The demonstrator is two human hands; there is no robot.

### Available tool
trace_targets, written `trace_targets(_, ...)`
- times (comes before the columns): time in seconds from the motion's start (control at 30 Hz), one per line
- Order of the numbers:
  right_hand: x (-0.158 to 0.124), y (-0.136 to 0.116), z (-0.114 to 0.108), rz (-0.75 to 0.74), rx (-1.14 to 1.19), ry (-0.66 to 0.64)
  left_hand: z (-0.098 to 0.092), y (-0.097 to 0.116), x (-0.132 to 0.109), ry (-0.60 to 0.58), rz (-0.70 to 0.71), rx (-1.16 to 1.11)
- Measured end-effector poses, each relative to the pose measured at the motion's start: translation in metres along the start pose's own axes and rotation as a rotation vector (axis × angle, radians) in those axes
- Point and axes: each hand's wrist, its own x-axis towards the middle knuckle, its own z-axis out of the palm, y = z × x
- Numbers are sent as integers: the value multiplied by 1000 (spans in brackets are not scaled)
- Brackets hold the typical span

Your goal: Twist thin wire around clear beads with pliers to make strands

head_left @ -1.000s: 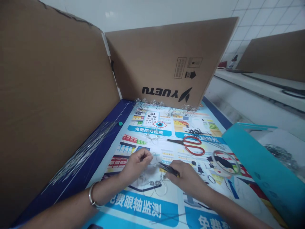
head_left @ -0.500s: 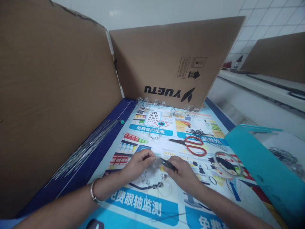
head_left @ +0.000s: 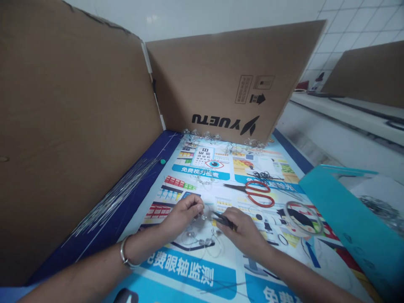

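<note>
My left hand [head_left: 187, 209], a silver bangle on its wrist, is closed in a pinch on a strand of clear beads on thin wire [head_left: 206, 242]. The strand hangs below the fingers in loose loops, over the printed sheet. Dark pliers [head_left: 224, 219] are gripped in my right hand [head_left: 244, 229], their jaws pointing left towards the strand. A small gap lies between the jaws and my left fingertips. Whether the jaws touch the wire I cannot tell. Several loose dark wires [head_left: 222, 288] lie nearer to me.
Red-handled scissors [head_left: 257, 193] lie beyond my hands, beside a tangle of black wire [head_left: 261, 176]. A wire coil [head_left: 303, 219] and a teal box [head_left: 344, 219] are at right. Straight wires [head_left: 116, 198] lie left. Cardboard panels [head_left: 221, 75] stand behind and left; more beaded pieces [head_left: 208, 135] sit at the back.
My left hand has shifted slightly left and up from the pliers, and the gap between them has grown. The beaded strand has swung and settled differently. My right hand is nearly still.
</note>
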Motion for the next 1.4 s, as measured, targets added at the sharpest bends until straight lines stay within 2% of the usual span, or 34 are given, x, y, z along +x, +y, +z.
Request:
trace_targets(0.2,-4,-2,-9,83,171,62,-1,4,0,30,10,-1)
trace_targets(0.5,-3,10,-19,287,487,304,-1,5,0,46,37,-5)
trace_targets(0.6,-1,6,-23,313,589,301,-1,5,0,49,20,-9)
trace_targets(0.73,-1,3,-23,346,658,202,-2,4,0,35,21,-16)
trace_targets(0.9,-5,10,-18,335,567,159,-2,5,-1,40,35,-19)
trace_targets(1.13,-7,13,-20,9,-131,75,-3,7,-1,122,20,-35)
trace_targets(1.23,-4,11,-16,79,-163,59,-2,6,-1,127,4,-41)
trace_targets(1.33,1,6,-10,196,-72,24,0,5,-3,120,8,-37)
trace_targets(1.4,4,2,-6,202,-25,17,1,5,-4,113,20,-45)
